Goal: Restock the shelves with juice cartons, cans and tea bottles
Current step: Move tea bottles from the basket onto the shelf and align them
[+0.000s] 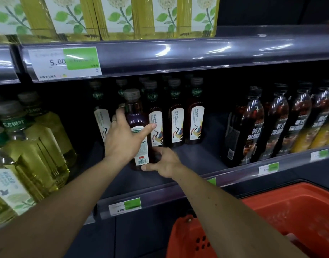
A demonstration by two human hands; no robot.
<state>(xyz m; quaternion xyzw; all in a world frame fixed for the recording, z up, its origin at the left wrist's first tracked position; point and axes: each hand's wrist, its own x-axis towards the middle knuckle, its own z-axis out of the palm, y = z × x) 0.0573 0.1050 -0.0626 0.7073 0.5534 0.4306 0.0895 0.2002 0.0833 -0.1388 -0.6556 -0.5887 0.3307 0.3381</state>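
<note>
Nearest to us, low on our right, sits the orange shopping basket [297,216], and from this angle we can't make out what stock is left in it; the inside is blurred, so we won't count.

Moving up to the middle shelf [193,161], both of our hands are on one dark tea bottle [139,131]. Our right hand [164,162] cups its base, fingers curled under and round the bottom edge. Our left hand [122,140] wraps the body, thumb across the label and fingers curled behind the neck. The bottle stands about upright at the front of the shelf, barcode side facing us, so it looks turned the wrong way round for display.

Just behind it, the row of matching tea bottles [176,120] already faces out with crane labels showing, several deep. We'd judge this lane partly filled, with bare shelf in front and to the right.

Further right, the black coffee bottles [253,127] stand in a full-looking line. On our left, the pale green tea bottles [33,146] crowd their section. Up top, the floral cartons [122,15] fill most of the upper shelf, with a dark gap at the right end.

So we're mid-restock: tea going in, and that upper gap probably left to fill.
</note>
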